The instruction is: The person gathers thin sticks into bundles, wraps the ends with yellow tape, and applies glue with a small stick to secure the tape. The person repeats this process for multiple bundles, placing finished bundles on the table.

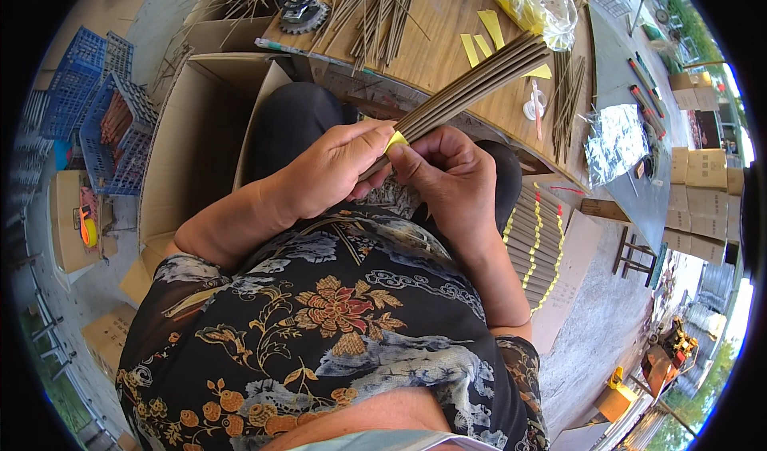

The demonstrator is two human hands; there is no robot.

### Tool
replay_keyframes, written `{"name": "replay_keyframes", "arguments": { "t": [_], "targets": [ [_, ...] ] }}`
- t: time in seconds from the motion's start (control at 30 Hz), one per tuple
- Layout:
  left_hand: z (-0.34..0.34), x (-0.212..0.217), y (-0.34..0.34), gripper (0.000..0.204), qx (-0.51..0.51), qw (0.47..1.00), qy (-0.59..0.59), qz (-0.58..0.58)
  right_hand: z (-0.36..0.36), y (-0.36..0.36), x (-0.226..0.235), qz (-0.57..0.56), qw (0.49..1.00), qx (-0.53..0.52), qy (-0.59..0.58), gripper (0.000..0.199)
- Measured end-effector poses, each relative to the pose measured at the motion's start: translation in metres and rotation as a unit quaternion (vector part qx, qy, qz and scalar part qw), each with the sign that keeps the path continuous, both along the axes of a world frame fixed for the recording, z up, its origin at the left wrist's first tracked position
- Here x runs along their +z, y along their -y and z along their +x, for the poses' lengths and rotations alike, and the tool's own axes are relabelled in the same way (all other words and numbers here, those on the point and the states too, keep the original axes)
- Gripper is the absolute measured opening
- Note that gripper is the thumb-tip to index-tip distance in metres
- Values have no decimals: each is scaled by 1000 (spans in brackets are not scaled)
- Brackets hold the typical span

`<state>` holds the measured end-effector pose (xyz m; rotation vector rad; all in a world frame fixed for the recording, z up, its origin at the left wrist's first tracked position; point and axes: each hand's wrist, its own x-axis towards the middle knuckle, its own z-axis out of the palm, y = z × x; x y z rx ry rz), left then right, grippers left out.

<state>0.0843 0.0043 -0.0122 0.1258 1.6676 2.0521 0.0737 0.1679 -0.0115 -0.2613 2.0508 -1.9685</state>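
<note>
Head view: where does the stick bundle [471, 83] sit, and what has hold of it?

It slants in front of the chest, above the lap, with its far end out over the wooden table [455, 11]. The left hand [339, 163] is closed around the lower part. The right hand [451, 167] has thumb and finger pinched on the yellow strip [395, 141] lying against the sticks.

Does that strip go all the way round?

I can't tell; the fingers cover too much of it.

So what worries you?

Slack, first. If the left fingers ease, the sticks could shift against one another, and the strip would end up loose or crooked.

And too much force?

A hard tug from the right hand might crease or tear the strip, which looks like thin paper. Pulling on one side only could skew it across the sticks.

What about that long free end?

Most of the length sticks out past the grip, so a small twist of the wrist would swing the tip widely. It could brush the plastic bag [551, 11] or drag over the loose yellow strips [491, 29] on the table.

Anything lower down?

Banded bundles [531, 243] lie beside the right forearm. A dropped elbow might knock their row askew.
</note>
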Motion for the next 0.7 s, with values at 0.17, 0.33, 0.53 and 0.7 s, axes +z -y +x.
{"name": "replay_keyframes", "arguments": {
  "t": [0.17, 0.33, 0.53, 0.7],
  "targets": [
    [-1, 5, 2, 49, -35, 998, -43, -27, 1, 0, 5, -15, 1000, -1, 22, 15],
    [1, 3, -4, 45, -12, 998, -36, -56, 1, 0, 1, -12, 1000, -13, 25, 19],
    [-1, 1, -2, 39, -1, 1000, 17, -11, -3, -3, -2, 8, 1000, 1, 27, 20],
    [-2, 1, -2, 39, -4, 998, 44, 36, -1, -5, 4, 18, 999, 8, 28, 21]
  ]
}}
